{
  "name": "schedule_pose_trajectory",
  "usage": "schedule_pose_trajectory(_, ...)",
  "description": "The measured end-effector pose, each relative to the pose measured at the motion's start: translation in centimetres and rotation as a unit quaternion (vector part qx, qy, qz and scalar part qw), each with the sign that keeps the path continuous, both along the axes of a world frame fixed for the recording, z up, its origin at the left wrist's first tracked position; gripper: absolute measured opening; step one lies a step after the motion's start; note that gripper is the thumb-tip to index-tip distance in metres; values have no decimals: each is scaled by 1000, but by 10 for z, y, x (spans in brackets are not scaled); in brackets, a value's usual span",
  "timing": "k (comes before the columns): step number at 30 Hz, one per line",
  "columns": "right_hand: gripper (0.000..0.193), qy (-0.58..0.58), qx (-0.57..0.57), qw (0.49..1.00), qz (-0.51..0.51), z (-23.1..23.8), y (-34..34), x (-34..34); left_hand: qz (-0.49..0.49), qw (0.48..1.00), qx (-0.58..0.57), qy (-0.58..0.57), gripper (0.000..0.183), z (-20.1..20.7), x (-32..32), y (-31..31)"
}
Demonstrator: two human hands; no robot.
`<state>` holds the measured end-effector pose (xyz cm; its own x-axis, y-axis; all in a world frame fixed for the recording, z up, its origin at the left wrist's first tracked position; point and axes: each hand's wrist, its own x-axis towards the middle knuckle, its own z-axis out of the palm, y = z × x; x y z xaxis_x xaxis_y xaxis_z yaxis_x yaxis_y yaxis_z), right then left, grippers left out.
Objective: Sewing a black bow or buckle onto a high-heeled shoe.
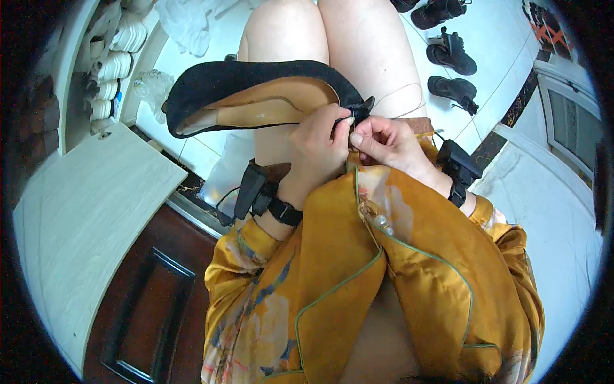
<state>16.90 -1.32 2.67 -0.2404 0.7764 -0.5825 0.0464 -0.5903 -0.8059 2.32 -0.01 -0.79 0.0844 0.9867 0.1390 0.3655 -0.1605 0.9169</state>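
Observation:
A black suede shoe with a tan lining lies across my bare thighs, its opening facing me. At its right end sits a small black bow-like piece. My left hand is closed around that end of the shoe, fingers folded by the black piece. Close beside it, my right hand is closed in a pinch, thumb against forefinger. What the pinch holds is too small to make out. A thin pale thread loops over my right thigh near the bow. Under my right wrist a brown piece partly shows.
White shoes fill a shelf at the left, above an open pale cabinet door. Several black shoes stand on the tiled floor at right. Clear plastic bags lie at the back left. A white door is at far right.

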Motion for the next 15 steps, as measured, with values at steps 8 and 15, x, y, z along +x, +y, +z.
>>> schedule_pose_trajectory(8,14,-159,247,947,128,-11,8,-2,-4,1000,21,7,8,-2,-2,2)
schedule_pose_trajectory(15,16,-62,32,997,36,-9,5,4,-11,998,61,23,8,0,-2,2)
